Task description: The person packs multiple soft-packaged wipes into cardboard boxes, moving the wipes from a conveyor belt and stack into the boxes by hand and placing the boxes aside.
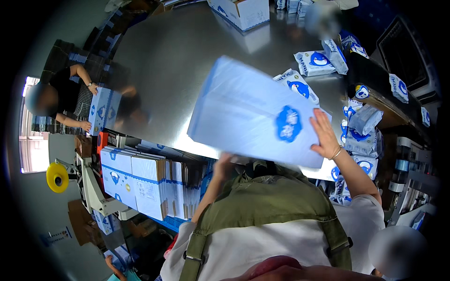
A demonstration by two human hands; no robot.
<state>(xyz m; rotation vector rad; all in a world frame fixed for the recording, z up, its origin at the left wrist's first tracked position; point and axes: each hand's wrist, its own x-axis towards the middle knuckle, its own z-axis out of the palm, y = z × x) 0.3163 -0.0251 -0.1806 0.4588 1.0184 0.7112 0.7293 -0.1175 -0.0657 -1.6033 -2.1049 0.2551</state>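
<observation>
In front of me a pale white-blue cardboard carton [243, 112] with a blue cloud-shaped mark is tilted over the steel table, slightly blurred. I cannot tell whether it is folded flat. My right hand [326, 133] lies against its right end, fingers stretched and apart, thumb on the printed face. Close to the carton's near edge is my left hand [225, 165], smeared and partly hidden, so its fingers do not show clearly. A white and blue soft pack [298, 85] pokes out behind the carton's upper right edge.
More packs [365, 119] are heaped along the right, beside a dark conveyor [370, 70]. An open carton [243, 15] stands at the table's far side. Flat cartons [136, 180] are stacked upright at my left. Another person's hands hold a carton [101, 110] at far left.
</observation>
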